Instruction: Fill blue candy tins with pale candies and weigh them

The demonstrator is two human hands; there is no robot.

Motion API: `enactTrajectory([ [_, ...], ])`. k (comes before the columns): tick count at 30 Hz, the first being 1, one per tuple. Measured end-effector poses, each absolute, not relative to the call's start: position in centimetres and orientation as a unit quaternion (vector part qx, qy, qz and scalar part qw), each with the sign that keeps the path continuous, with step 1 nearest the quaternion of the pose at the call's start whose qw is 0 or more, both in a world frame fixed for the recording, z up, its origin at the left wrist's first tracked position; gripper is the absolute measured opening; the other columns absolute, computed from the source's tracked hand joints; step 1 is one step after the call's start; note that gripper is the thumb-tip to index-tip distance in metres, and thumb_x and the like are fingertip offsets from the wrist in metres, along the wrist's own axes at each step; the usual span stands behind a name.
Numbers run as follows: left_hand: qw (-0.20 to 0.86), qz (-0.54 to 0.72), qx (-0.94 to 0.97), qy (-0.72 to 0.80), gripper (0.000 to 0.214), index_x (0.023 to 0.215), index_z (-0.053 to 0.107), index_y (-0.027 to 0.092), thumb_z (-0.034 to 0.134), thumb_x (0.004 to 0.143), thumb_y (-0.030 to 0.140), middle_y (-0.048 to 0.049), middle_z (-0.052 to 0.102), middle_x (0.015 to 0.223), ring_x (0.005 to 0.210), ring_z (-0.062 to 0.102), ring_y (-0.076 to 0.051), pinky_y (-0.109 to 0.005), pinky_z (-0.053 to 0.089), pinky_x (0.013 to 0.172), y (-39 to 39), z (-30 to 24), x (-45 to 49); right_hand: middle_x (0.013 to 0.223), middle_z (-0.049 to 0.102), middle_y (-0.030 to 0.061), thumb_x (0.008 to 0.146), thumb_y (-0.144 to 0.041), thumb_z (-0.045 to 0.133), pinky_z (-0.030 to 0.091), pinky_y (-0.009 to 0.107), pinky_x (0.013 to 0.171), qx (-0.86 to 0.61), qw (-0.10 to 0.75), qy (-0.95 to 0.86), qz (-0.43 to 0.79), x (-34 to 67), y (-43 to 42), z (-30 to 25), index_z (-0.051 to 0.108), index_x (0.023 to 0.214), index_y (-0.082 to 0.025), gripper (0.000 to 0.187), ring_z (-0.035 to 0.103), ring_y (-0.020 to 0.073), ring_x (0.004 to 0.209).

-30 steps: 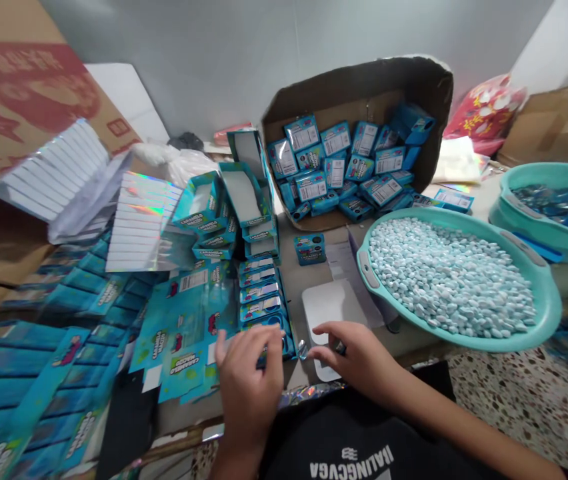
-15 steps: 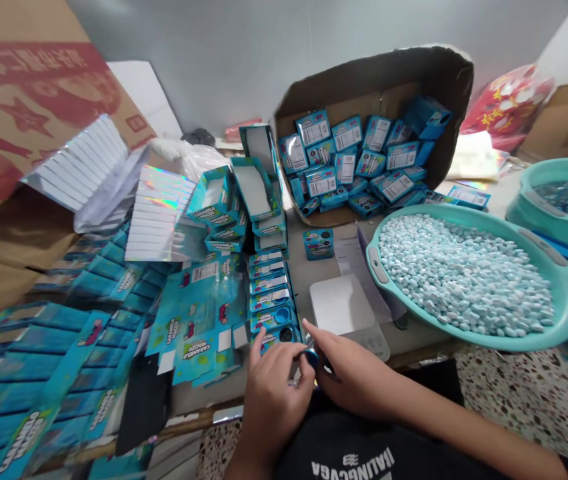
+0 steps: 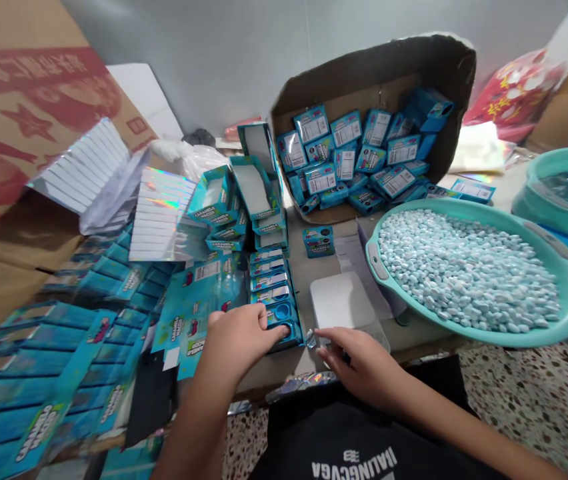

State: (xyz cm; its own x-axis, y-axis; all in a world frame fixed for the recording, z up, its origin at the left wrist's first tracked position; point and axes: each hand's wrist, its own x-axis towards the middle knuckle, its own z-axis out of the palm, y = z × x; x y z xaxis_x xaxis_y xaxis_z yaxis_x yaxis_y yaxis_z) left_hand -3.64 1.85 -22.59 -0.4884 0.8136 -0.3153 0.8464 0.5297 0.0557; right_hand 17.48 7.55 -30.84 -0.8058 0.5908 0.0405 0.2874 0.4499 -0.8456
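Note:
My left hand [image 3: 241, 337] reaches over the near end of a row of small blue candy boxes [image 3: 271, 279] standing in an open display tray [image 3: 294, 293]. Its thumb and bent fingers grip the nearest candy box [image 3: 290, 333], which has a round dark spot on top. Just right of the tray, my right hand [image 3: 359, 363] has its thumb and forefinger close together at a small clear, shiny piece [image 3: 311, 339]; its kind is not plain. Beneath that hand lies the near part of a white scale [image 3: 341, 303]. One more blue box [image 3: 319, 241] stands alone behind the scale.
A teal basin [image 3: 474, 273] of pale candies is at the right, with another teal tub [image 3: 564, 180] behind it. A carton [image 3: 374, 80] holds many packed blue boxes. Stacked display trays [image 3: 251, 187], flat printed card [image 3: 204, 287] and sleeves of blue packs [image 3: 29, 373] fill the left.
My hands have moved apart from near my body. The left has gone left and forward onto the nearest box in the tray; the right has shifted slightly right.

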Motion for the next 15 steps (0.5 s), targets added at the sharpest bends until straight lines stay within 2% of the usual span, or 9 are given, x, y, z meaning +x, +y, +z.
enactTrajectory([
  [5, 0.163, -0.153, 0.543, 0.809, 0.028, 0.067, 0.054, 0.022, 0.061, 0.079, 0.046, -0.0008, 0.066, 0.066, 0.072, 0.063, -0.026, -0.037, 0.033, 0.077, 4.2, -21.8, -3.6, 0.090, 0.072, 0.0113, 0.097, -0.033, 0.048, 0.051, 0.038, 0.075, -0.263, 0.188, -0.830, 0.454, 17.8, 7.5, -30.9, 0.067, 0.119, -0.013, 0.035, 0.066, 0.0233, 0.079],
  [9, 0.201, -0.196, 0.551, 0.786, 0.031, 0.065, 0.052, 0.022, 0.064, 0.076, 0.048, -0.0008, 0.066, 0.067, 0.071, 0.062, -0.024, -0.033, 0.033, 0.070, 5.5, -21.5, -4.0, 0.097, 0.073, 0.0119, 0.097, -0.032, 0.049, 0.052, 0.038, 0.078, -0.259, 0.197, -0.833, 0.447, 18.4, 7.4, -31.1, 0.068, 0.118, -0.015, 0.033, 0.069, 0.0247, 0.086],
  [12, 0.211, -0.176, 0.532, 0.801, 0.029, 0.066, 0.051, 0.022, 0.066, 0.074, 0.045, 0.0008, 0.063, 0.063, 0.066, 0.059, -0.022, -0.030, 0.033, 0.065, 5.4, -21.3, -4.4, 0.101, 0.074, 0.0115, 0.096, -0.032, 0.050, 0.053, 0.038, 0.080, -0.263, 0.197, -0.832, 0.446, 19.2, 7.7, -31.2, 0.068, 0.116, -0.017, 0.031, 0.069, 0.0255, 0.091],
  [15, 0.198, -0.075, 0.522, 0.826, 0.026, 0.071, 0.053, 0.022, 0.068, 0.073, 0.044, 0.0002, 0.064, 0.071, 0.072, 0.061, -0.023, -0.032, 0.039, 0.069, 3.5, -22.4, -4.8, 0.101, 0.074, 0.0113, 0.097, -0.033, 0.049, 0.052, 0.037, 0.080, -0.276, 0.199, -0.828, 0.445, 20.2, 8.3, -31.2, 0.069, 0.112, -0.017, 0.030, 0.070, 0.0259, 0.092],
])
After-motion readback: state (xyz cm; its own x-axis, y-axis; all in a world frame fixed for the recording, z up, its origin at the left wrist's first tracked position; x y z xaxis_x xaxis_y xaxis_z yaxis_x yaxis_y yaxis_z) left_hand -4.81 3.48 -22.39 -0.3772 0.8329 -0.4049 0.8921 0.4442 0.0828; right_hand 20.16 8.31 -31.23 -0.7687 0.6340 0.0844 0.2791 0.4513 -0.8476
